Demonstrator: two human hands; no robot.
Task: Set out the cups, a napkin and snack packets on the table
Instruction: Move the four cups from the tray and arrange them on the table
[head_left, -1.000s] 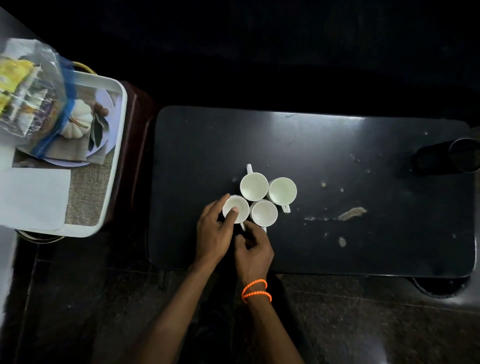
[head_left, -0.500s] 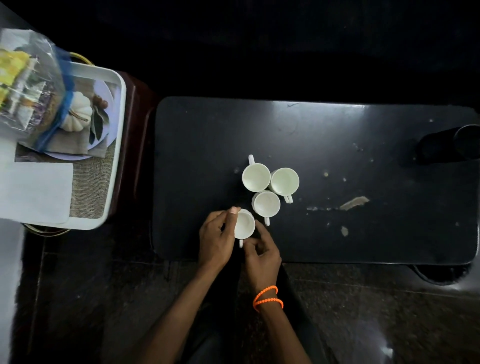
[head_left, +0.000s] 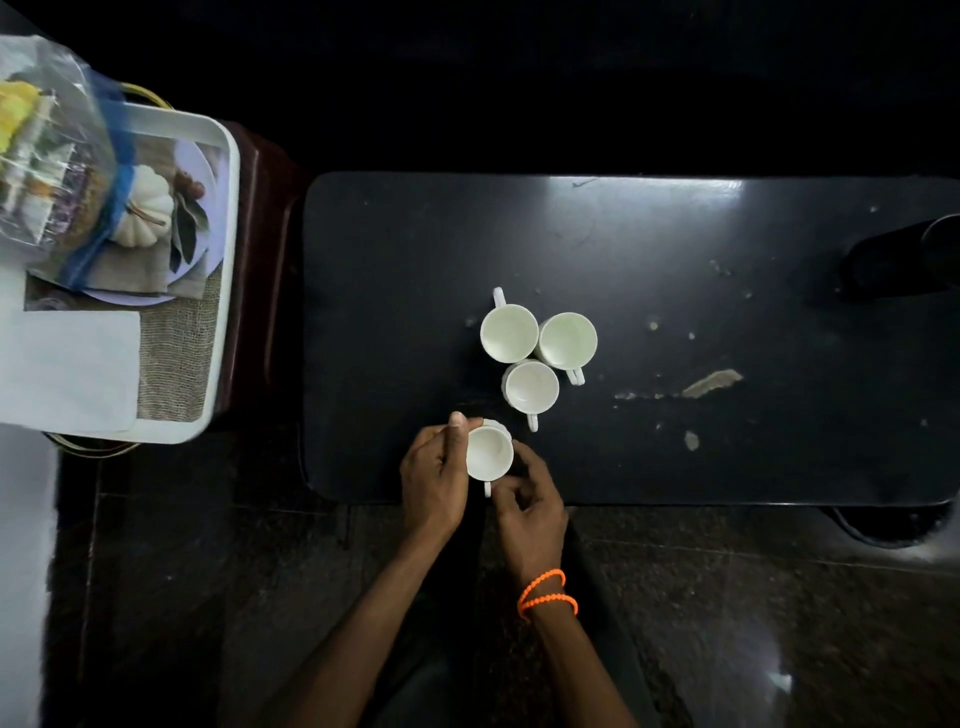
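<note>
Three white cups (head_left: 530, 356) stand bunched together in the middle of the black table (head_left: 675, 260). A fourth white cup (head_left: 489, 453) is near the table's front edge, apart from the cluster. My left hand (head_left: 434, 478) grips its left side, thumb on the rim. My right hand (head_left: 530, 512) pinches its handle at the near side. A white napkin (head_left: 67, 369) and a clear bag of snack packets (head_left: 47, 166) lie on a white tray (head_left: 226, 270) to the left.
The tray sits on a dark red stand (head_left: 260, 249) left of the table and shows a printed plate picture. A dark cylindrical object (head_left: 904, 260) lies at the table's right edge. Worn pale patches (head_left: 711, 383) mark the tabletop. Dark stone floor lies below.
Both hands have drawn the fourth cup away from the other three, toward the table's front edge. The three cups stay put.
</note>
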